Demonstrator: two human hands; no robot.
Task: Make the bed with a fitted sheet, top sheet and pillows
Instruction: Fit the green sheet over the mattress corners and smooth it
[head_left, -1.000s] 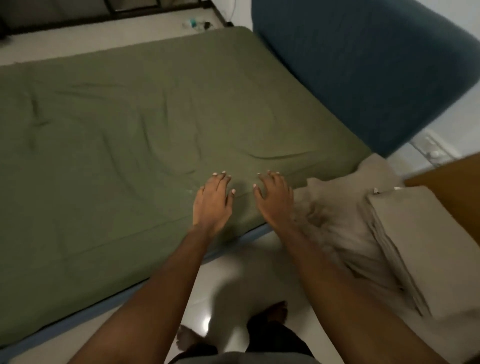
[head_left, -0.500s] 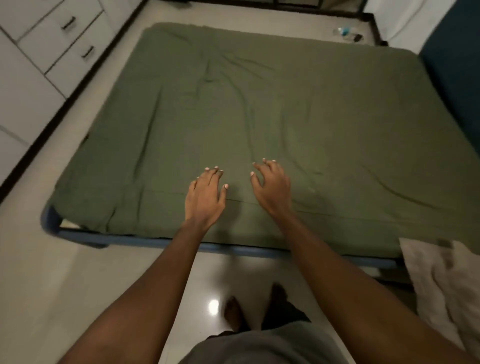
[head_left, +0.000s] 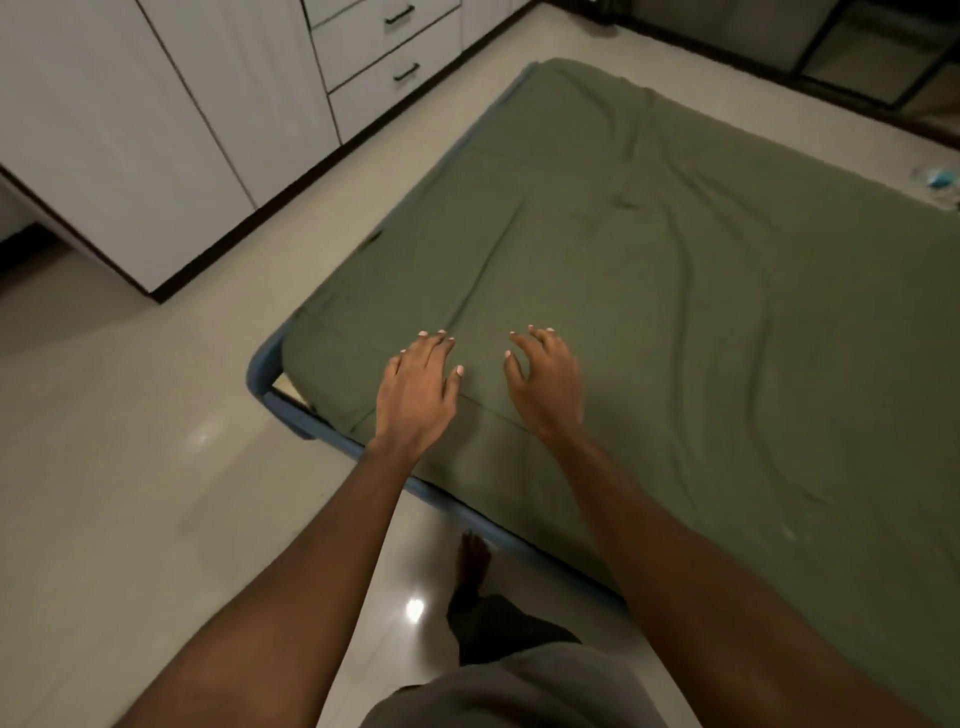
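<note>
Left hand lay palm-down, fingers straight, holding nothing, on green fitted sheet near bed's near-left corner. Right hand just beside it, fingers loosely spread, also empty. Sheet covered mattress, wrinkled. Blue bed frame showed at corner.

Olive green fitted sheet, spread flat over the whole bed. Plain, soft, all one colour. Pulled down over the near edge and round the near left corner. Not smooth: long wavy wrinkles down the right half, one straight fold line down the left part, small bumps near the far end. Underneath, a blue bed frame, peeking out at the near left corner and along the near edge. Small pale patch at that corner, between sheet and frame.
</note>
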